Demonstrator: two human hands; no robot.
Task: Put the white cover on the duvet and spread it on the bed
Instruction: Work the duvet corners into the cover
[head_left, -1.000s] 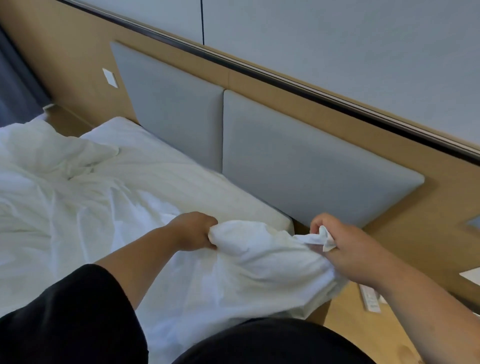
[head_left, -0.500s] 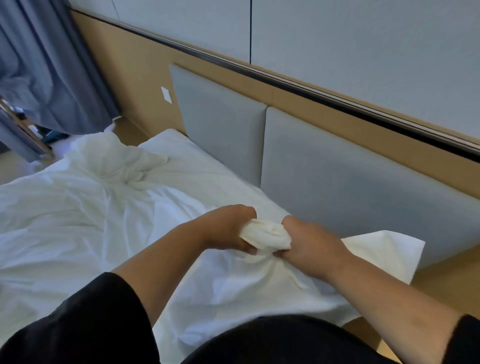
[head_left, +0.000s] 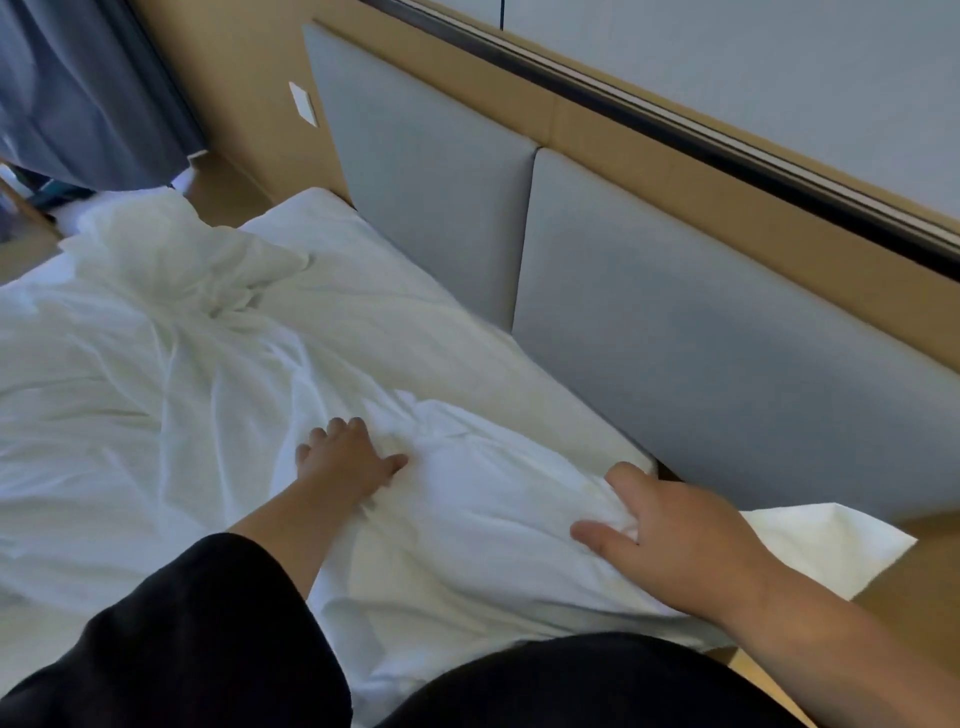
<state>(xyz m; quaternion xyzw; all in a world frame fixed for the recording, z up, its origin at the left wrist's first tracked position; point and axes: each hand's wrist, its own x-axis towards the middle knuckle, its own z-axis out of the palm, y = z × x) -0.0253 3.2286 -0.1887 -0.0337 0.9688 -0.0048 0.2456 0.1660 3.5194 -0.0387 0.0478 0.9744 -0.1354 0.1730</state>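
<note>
Along the padded grey headboard (head_left: 675, 332), the bed (head_left: 395, 306) is lying under you, its white sheet showing in a bare strip beside the panels. Over most of it the white cover (head_left: 156, 389) is spreading out, wrinkled, with a bunched heap rising toward the far end and one flat corner hanging off the near edge over the wooden surface to your right. Whether the duvet is already inside it, you cannot tell from here; the near part is looking puffed under your hands. Behind the far end a dark blue curtain (head_left: 78, 93) is hanging, and a small white wall plate (head_left: 303, 103) is sitting on the wooden panel beside the headboard. Your arms are reaching out well apart, the left one in a black sleeve (head_left: 197, 634). Your left hand (head_left: 343, 460) is pressing flat on the cover, fingers spread and fairly straight. Your right hand (head_left: 675, 540) is resting near the bed's corner, thumb out to the side, its fingers curling into a fold of the cover and gathering it.
</note>
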